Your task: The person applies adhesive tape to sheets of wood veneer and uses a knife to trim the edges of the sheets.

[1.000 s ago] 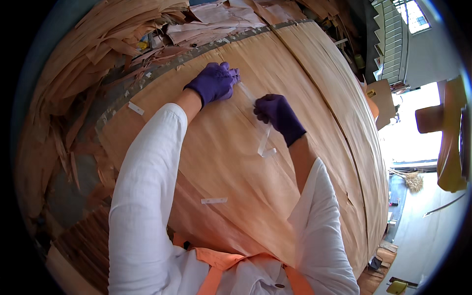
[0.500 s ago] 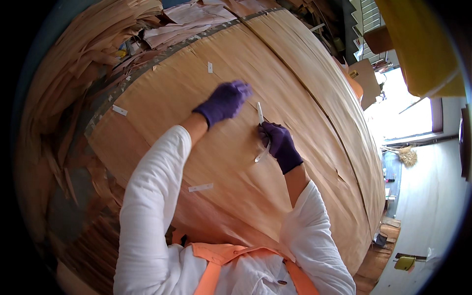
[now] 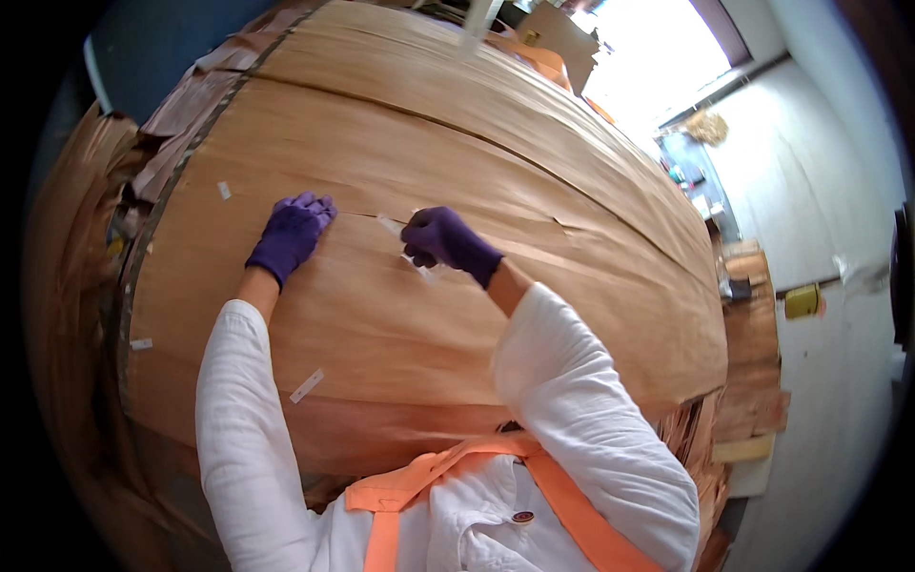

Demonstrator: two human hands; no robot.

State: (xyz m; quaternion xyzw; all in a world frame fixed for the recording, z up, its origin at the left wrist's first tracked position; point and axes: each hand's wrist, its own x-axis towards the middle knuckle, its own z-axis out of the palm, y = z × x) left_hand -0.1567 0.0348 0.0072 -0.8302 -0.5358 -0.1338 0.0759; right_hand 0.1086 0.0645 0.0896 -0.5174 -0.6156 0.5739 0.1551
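Observation:
A wide sheet of thin tan wood veneer (image 3: 362,334) spreads under both hands. My left hand (image 3: 294,232), in a purple glove, lies on it with the fingers stretched out, holding nothing. To its right, my right hand (image 3: 446,240), gloved alike, is closed on a white tape strip (image 3: 390,225). One end of the strip sticks out toward my left hand and the other hangs below my fingers, blurred. Short white tape pieces with small dark marks lie flat on the veneer: one piece (image 3: 224,191) beyond my left hand and a longer piece (image 3: 307,386) nearer me.
A dark seam (image 3: 419,116) crosses the veneer's far part. Ragged veneer scraps (image 3: 81,257) are heaped along the left. Another tape piece (image 3: 141,344) sits at the left edge. Wooden boards (image 3: 753,353) lie at the right, near a pale wall, with a straw broom (image 3: 706,127) farther back.
The view has turned, so the veneer appears rotated. My left hand, blurred in the air before, now rests flat on the sheet. My right hand still grips the tape strip.

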